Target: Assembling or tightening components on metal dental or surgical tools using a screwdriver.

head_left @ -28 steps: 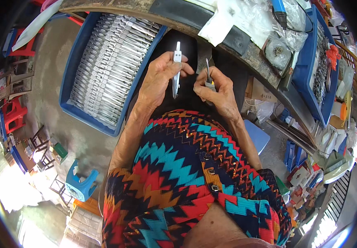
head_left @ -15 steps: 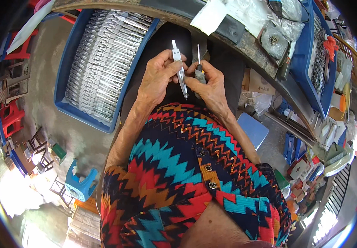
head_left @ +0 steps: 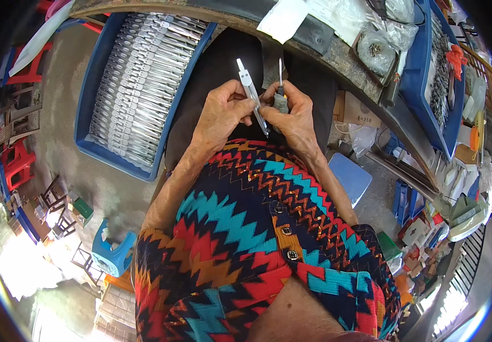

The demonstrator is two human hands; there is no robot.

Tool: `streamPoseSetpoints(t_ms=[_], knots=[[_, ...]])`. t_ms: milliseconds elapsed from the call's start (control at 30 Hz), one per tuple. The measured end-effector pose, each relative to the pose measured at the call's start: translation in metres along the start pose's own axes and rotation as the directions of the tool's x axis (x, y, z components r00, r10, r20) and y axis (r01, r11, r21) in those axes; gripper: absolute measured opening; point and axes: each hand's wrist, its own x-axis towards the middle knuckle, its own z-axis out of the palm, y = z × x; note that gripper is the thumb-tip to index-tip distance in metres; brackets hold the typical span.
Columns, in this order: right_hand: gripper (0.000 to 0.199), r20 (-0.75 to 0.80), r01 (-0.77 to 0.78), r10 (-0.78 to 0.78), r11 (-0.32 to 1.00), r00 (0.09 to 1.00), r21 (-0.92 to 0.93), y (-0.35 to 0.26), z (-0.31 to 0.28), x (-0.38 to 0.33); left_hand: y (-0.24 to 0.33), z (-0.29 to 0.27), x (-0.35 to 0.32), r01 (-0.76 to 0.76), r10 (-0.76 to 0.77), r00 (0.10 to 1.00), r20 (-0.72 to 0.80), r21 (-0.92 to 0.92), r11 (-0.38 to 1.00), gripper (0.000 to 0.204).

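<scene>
Metal strip stays pinched in the left hand while the right hand, fingers closed on a grey-handled tool, should work its tip squarely.

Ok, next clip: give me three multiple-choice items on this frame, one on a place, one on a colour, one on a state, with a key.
1. Where is the crate of stacked metal parts?
A. On the person's left
B. On the person's right, beside the blue stool
C. On the person's lap

2. What colour is that crate?
A. Red
B. Blue
C. Green

3. What is the left hand doing?
A. Resting open on the bench
B. Reaching into the crate
C. Gripping a slim metal piece

Key:
1 A, the crate lies left of both forearms in the head view.
2 B, its rim and walls are blue.
3 C, the fingers are closed round the metal piece, which sticks up beside the small tool held in the right hand.
</scene>
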Motion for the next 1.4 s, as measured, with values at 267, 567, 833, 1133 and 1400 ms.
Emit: streamPoseSetpoints(t_ms=[267, 567, 833, 1133, 1400], knots=[[0.012, 0.020, 0.097, -0.096, 0.993, 0.995, -0.063, 0.006, -0.001, 0.000, -0.003, 0.000, -0.003, 0.100, -0.100, 0.995, -0.012, 0.137, 0.985, 0.011], [0.012, 0.052, 0.065, -0.061, 0.995, 0.997, -0.075, 0.006, -0.001, 0.000, -0.006, 0.004, -0.003, 0.119, -0.107, 0.992, -0.070, 0.197, 0.973, 0.015], [0.012, 0.024, 0.083, -0.082, 0.997, 0.996, -0.012, 0.004, 0.000, -0.001, -0.005, 0.003, -0.001, 0.125, -0.113, 0.991, -0.064, 0.222, 0.967, 0.013], [0.013, 0.041, 0.189, -0.186, 0.975, 0.982, -0.119, 0.010, -0.003, 0.000, 0.003, 0.004, 0.004, 0.075, -0.057, 0.996, -0.068, 0.290, 0.954, 0.016], [0.013, 0.006, 0.125, -0.125, 0.992, 0.992, 0.015, 0.010, -0.004, 0.000, -0.001, 0.007, 0.004, 0.103, -0.086, 0.994, -0.069, 0.307, 0.946, 0.015]])
